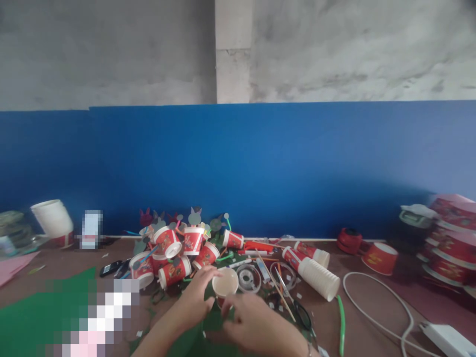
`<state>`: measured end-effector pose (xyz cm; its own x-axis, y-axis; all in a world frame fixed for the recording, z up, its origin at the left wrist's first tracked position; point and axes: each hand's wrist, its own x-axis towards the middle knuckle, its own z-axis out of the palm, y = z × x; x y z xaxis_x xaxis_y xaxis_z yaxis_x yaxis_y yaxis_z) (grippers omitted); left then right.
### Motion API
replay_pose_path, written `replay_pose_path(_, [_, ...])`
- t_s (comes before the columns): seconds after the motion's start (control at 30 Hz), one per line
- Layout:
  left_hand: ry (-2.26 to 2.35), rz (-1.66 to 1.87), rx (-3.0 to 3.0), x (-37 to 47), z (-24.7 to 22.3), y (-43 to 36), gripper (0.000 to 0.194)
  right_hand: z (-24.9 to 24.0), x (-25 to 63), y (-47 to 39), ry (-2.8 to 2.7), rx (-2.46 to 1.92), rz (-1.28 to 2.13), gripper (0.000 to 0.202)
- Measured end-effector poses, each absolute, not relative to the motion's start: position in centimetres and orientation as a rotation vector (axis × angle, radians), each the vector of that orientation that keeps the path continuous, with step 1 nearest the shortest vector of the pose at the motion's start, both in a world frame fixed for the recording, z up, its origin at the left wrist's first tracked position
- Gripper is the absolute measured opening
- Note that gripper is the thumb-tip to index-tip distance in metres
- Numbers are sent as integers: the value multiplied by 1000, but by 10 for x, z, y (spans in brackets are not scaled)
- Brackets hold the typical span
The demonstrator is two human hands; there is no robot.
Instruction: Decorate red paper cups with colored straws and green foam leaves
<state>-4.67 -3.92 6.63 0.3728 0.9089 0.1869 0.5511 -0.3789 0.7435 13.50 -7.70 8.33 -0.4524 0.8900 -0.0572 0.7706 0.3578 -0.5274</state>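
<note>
A paper cup (225,283) with a pale inside stands mouth up in front of me. My left hand (197,296) is curved around its left side, with fingertips at the far rim and the thumb near the cup's lower front. Close to the cup's front right is my right hand (250,317), its fingers bent and blurred. Whether those fingers hold anything is hidden. Just right of the cup lies a clear tape roll (249,278). Behind my left hand, red printed cups (174,272) with paper animal heads and coloured stems are heaped together.
Scissors (303,312), thin wooden sticks (277,287) and paper scraps litter the table to the right. Beyond them are a nested cup stack (319,278), a green stem (341,325) and a white cable (375,275). Green sheet material (48,310) lies left; a blue wall panel (238,168) stands behind.
</note>
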Motion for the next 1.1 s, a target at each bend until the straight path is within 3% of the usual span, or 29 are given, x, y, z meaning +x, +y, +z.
replay_pose_path(0.13, [1301,678,2032,-44,67,-42,38,89,139,-60,-2279,-1657,397,46])
replay_pose_path(0.27, [1366,582,2080,-43,66,-38,25,80,141,-50,-2358,-1674,372,24])
replay_pose_path(0.4, [1291,441,2082,-45,70,-34,16,81,149,-46,-2378,-1598,403,20])
replay_pose_path(1.1, [1321,480,2154,-26,70,-35,23,70,133,-51,-2332,-1747,332,23])
